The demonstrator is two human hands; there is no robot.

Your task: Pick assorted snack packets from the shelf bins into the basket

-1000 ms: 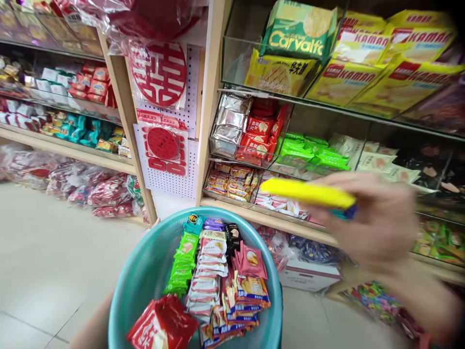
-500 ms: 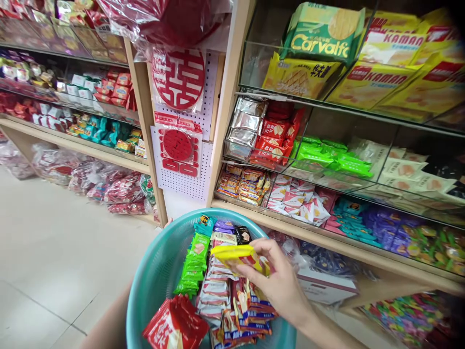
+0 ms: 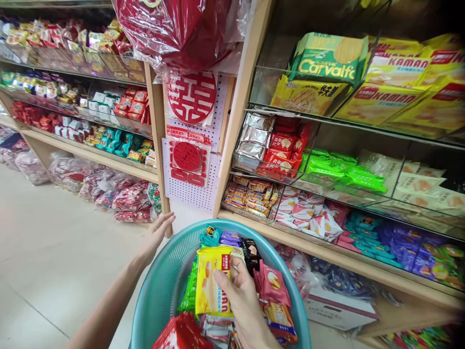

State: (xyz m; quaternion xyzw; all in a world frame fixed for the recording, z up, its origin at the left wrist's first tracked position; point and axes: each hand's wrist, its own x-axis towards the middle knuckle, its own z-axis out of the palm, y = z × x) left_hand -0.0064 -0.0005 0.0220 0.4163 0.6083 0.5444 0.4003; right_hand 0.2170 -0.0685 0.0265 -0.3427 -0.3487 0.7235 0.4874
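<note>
A yellow KAMAN wafer packet (image 3: 210, 283) is pinched by my right hand (image 3: 245, 303), thumb on its front, above the snacks in a teal plastic basket (image 3: 156, 295). Outside the basket's left rim, my left hand (image 3: 156, 237) is open with its fingers stretched out, holding nothing. Around the packet in the basket lie green packets (image 3: 189, 291), a red packet (image 3: 181, 334), a pink packet (image 3: 274, 283) and orange-blue packets (image 3: 279, 320). Teal (image 3: 210, 236), purple (image 3: 230, 238) and black (image 3: 250, 252) packets sit along the far side. My right hand and the yellow packet hide the middle.
Shelves with glass-fronted bins (image 3: 327, 179) of wrapped snacks rise at the right; more shelves (image 3: 80, 106) run along the left. Red paper decorations (image 3: 187, 155) hang on a pegboard between them. Bagged goods (image 3: 134, 201) and a white carton (image 3: 337, 310) sit below the shelves.
My right hand has moved left with the yellow packet and turned its front toward me. My left hand has come into view beside the basket. The view has shifted slightly left and up.
</note>
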